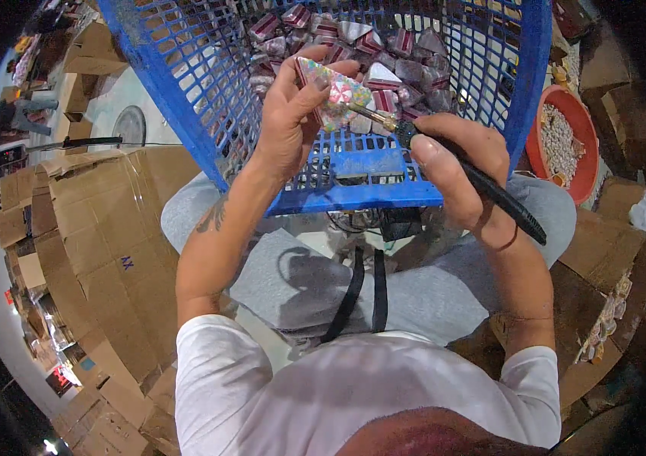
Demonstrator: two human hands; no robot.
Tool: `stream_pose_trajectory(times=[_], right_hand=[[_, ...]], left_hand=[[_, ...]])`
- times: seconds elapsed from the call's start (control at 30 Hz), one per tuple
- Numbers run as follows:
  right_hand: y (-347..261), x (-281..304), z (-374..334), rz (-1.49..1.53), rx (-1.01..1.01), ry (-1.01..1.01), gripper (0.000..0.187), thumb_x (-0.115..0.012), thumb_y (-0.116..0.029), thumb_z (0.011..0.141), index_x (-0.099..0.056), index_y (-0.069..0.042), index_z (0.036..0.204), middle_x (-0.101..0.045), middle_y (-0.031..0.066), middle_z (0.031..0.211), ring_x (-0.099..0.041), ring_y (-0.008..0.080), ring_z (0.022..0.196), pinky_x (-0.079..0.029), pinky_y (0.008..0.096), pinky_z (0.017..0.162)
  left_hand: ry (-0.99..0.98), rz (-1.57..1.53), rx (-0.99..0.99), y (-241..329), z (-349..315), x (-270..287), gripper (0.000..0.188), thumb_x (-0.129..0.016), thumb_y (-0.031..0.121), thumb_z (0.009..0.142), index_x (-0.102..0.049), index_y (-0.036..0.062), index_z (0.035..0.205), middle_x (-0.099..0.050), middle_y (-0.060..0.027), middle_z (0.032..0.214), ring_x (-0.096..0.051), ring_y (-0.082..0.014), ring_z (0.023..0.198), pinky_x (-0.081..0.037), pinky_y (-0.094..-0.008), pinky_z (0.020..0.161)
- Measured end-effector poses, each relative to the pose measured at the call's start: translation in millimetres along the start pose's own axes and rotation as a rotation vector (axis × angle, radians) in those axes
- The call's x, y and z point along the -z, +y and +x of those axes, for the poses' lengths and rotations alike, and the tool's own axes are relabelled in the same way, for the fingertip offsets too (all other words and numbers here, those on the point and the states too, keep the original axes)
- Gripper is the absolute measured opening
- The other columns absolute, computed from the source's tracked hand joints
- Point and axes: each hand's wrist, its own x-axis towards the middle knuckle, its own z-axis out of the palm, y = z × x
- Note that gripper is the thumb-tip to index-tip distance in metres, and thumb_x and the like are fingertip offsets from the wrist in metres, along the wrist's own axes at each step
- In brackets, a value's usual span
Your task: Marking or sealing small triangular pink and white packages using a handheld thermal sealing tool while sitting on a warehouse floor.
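Note:
My left hand point(292, 106) grips a wedge-shaped piece like a toy cake slice point(338, 93), with a pale top speckled in several colours and a pink-and-white swirl. My right hand point(456, 159) is wrapped round a black pen-shaped tool point(490, 190) with a slim metal tip. That tip meets or nearly meets the slice's speckled face; whether it touches, I cannot tell. Both hands are above the near end of a blue plastic basket point(156, 83). Inside it lie several wrapped-looking wedges point(323, 29) with dark red and white layers.
To the right stands an orange-red basin point(590, 163) holding many small whitish pieces. Flattened cardboard point(110, 251) covers the floor at left, and more cardboard point(604, 243) lies at right. My knees sit on either side of the basket's near end.

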Motion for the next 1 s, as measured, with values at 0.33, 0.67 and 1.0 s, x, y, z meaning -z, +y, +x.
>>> stream_pose_trajectory(times=[0.33, 0.67, 1.0], right_hand=[[1.9, -1.6, -1.8, -0.040, 0.039, -0.020, 0.024, -0.063, -0.018, 0.086, -0.066, 0.002, 0.098, -0.067, 0.0137, 0.076, -0.065, 0.0235, 0.063, -0.050, 0.0347, 0.059], [-1.0, -4.7, -1.4, -0.090, 0.004, -0.031, 0.022, -0.063, -0.019, 0.087, -0.066, 0.001, 0.097, -0.066, 0.0133, 0.072, -0.065, 0.0243, 0.061, -0.049, 0.0344, 0.057], [-2.4, -2.7, -3.3, -0.130, 0.079, -0.020, 0.022, -0.064, -0.018, 0.088, -0.066, 0.001, 0.100, -0.067, 0.0138, 0.077, -0.065, 0.0229, 0.063, -0.050, 0.0333, 0.060]], left_hand=[[0.016, 0.020, -0.010, -2.2, 1.9, 2.1, 0.057, -0.061, 0.019, 0.092, -0.034, 0.0025, 0.140, -0.053, -0.0250, 0.135, -0.054, -0.0359, 0.124, -0.044, -0.0460, 0.106], [0.004, 0.260, -0.197, -1.8, 4.0, 7.6, 0.061, -0.069, 0.017, 0.086, -0.038, 0.0003, 0.136, -0.056, -0.0217, 0.131, -0.058, -0.0298, 0.118, -0.047, -0.0416, 0.102], [-0.018, 0.191, -0.127, 2.7, 2.9, 3.2, 0.059, -0.066, 0.016, 0.089, -0.037, 0.0005, 0.138, -0.055, -0.0219, 0.132, -0.057, -0.0302, 0.120, -0.047, -0.0415, 0.102]])
